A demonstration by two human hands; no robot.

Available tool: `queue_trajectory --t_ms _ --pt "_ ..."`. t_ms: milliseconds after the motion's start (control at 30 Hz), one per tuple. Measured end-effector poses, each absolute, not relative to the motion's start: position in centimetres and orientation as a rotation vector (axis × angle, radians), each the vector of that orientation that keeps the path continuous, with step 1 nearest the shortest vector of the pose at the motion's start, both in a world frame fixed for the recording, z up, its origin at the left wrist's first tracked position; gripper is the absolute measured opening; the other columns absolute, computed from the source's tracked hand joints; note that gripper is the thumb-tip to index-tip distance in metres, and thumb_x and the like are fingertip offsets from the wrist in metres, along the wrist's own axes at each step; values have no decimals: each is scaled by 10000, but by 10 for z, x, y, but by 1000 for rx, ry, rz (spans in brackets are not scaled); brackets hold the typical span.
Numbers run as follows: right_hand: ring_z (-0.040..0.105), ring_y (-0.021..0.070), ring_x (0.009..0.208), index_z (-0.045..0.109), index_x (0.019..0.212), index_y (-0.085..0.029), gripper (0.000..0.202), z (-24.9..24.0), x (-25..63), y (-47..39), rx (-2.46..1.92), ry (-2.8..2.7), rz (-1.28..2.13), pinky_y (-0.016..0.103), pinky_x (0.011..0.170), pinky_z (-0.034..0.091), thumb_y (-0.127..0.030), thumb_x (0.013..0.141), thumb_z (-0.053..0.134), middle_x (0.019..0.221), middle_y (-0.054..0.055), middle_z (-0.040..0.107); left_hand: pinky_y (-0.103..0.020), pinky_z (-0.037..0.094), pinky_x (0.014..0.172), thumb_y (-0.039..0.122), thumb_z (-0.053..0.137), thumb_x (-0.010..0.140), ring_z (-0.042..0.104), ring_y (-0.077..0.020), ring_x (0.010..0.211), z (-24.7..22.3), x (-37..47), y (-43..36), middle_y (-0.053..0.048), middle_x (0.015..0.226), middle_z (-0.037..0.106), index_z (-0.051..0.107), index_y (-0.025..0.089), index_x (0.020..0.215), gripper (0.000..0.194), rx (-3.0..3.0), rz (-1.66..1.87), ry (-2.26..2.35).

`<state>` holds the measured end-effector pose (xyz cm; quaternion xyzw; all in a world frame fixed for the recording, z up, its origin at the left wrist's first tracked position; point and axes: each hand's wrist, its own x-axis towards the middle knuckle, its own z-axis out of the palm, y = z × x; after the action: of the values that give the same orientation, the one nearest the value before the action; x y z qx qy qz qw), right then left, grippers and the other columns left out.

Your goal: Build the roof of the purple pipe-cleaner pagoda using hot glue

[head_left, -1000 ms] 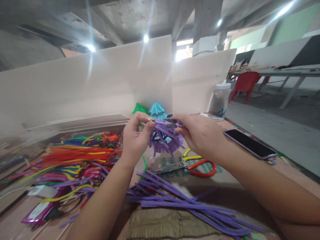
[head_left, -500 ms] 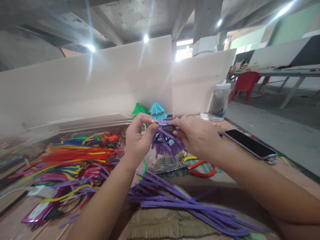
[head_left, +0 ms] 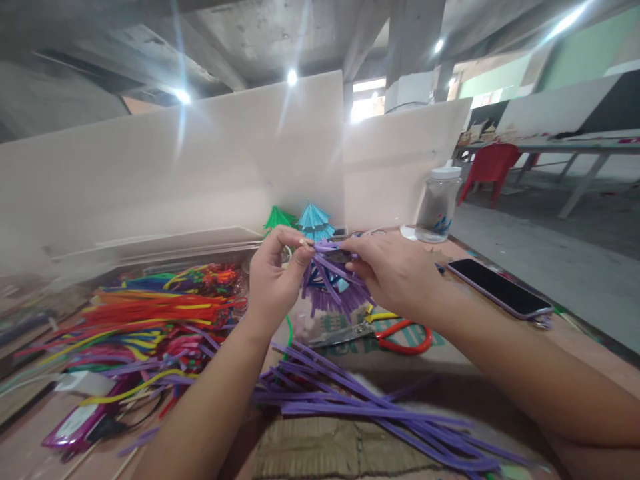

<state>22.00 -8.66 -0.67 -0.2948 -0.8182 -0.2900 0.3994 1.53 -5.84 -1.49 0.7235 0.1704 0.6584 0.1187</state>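
Note:
Between my hands is a purple pipe-cleaner piece point(head_left: 333, 298) with a fringe of strips hanging down and some dark blue strips inside. My left hand point(head_left: 279, 275) is closed, thumb and forefinger pinching a thin pale wooden stick point(head_left: 306, 244) at the piece's upper left. My right hand point(head_left: 395, 270) is closed at the upper right of the piece, its fingertips on the purple strips. A small dark flat thing point(head_left: 338, 256) shows by those fingertips; its kind is unclear. Below lie scissors point(head_left: 373, 330) with red and yellow handles, and loose purple pipe cleaners point(head_left: 370, 407).
Bundles of coloured pipe cleaners point(head_left: 155, 307) cover the left side, near a magenta device with a cable point(head_left: 75, 417). Green point(head_left: 279, 218) and blue point(head_left: 314, 220) cone-shaped pieces stand behind. A phone point(head_left: 500, 287) and clear jar point(head_left: 439, 207) are at right; corrugated cardboard point(head_left: 340, 448) lies in front.
My left hand has shifted very slightly left with the stick. The dark thing by my right fingertips shows a little more; everything else stays put.

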Motion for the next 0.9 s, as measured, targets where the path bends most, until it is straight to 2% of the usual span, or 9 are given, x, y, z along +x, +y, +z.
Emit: queue_trajectory --t_ms 433,667,900 --pt "643 208 802 628 1090 -152 233 -8 218 -88 -777 -2081 -682 324 694 401 -237 1018 424 882 77 716 -257 462 765 345 654 921 580 -133 806 -16 17 -58 -15 832 620 602 210 849 161 2113 1926 511" --pt "628 206 773 633 1066 -167 203 -9 219 -87 -767 -2079 -724 321 674 384 -209 1003 445 872 71 719 -245 457 781 328 657 921 581 -124 819 -17 17 -57 -7 839 623 601 214 854 143 2095 1917 497" --pt "607 196 742 647 1032 -190 197 -9 219 -87 -801 -2057 -770 313 666 383 -202 989 455 841 62 714 -264 467 773 382 653 917 590 -139 809 -17 17 -57 -18 832 630 594 209 848 195 2107 1915 537"
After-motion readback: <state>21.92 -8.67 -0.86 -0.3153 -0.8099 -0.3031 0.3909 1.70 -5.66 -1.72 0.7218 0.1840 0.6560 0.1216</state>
